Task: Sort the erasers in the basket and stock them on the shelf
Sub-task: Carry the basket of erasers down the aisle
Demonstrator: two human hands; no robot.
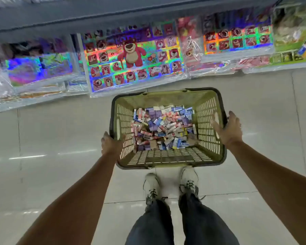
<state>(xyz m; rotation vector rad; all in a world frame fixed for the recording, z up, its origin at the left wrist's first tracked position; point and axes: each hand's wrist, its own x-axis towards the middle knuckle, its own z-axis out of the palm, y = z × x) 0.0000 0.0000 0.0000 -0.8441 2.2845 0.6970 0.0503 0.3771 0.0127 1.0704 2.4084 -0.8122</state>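
Below, left hand (111, 144) and right hand (226, 128) clasp the basket (166, 156) by opposite rims; erasers (163, 129) lie between them.

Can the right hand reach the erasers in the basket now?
Probably yes. The basket is open on top, nothing covers the erasers, and the right hand is at its right rim. It grips that rim, though, so it would have to let go first.
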